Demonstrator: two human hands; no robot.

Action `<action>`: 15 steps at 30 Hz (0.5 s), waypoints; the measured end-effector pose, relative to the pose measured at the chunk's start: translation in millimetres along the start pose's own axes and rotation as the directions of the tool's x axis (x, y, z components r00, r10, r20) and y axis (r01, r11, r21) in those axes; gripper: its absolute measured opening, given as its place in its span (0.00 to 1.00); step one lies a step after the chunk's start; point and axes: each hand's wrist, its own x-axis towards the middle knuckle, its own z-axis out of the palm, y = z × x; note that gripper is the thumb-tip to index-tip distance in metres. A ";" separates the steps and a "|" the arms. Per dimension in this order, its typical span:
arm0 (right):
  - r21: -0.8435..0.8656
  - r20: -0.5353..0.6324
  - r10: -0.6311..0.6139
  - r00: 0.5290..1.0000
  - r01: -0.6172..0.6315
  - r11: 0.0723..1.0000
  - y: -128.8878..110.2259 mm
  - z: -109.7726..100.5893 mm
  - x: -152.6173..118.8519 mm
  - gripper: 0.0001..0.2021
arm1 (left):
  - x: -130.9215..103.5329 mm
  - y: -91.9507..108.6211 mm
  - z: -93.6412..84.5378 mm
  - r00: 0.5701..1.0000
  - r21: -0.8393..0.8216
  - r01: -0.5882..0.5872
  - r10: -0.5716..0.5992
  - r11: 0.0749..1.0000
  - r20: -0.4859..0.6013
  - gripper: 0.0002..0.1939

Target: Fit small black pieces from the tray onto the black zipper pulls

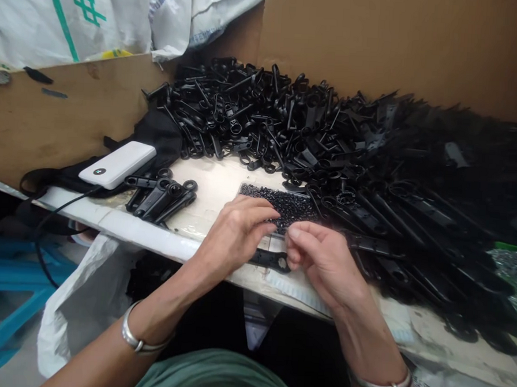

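My left hand [239, 230] hovers at the front of a shallow tray [279, 206] filled with tiny black pieces, its thumb and fingertips close together; whether anything small is between them I cannot make out. Just to the right, my right hand [318, 254] has its thumb pressed on its curled fingers, and what they pinch is too small to tell. Under and between the hands a black plastic part [268, 259] with a ring end lies near the table's front edge. The ring end is beside my right fingers.
A big heap of black parts [254, 112] fills the back and right. Several more lie at left [163, 197] beside a white power bank [118, 164] with a cable. A green container [511, 282] sits far right. A white bag [83, 300] hangs in front.
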 end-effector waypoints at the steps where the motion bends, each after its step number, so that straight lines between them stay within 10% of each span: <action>1: 0.001 0.012 0.005 1.000 -0.005 1.000 -0.2 0.3 -0.2 0.10 | -1.1 2.2 1.2 1.000 -0.057 -0.023 0.024 0.998 0.009 0.08; 15: 0.260 0.026 0.120 0.992 -0.122 0.958 6.0 -12.7 -9.9 0.11 | -13.3 19.3 4.9 0.986 -0.306 0.160 -0.165 0.939 0.010 0.06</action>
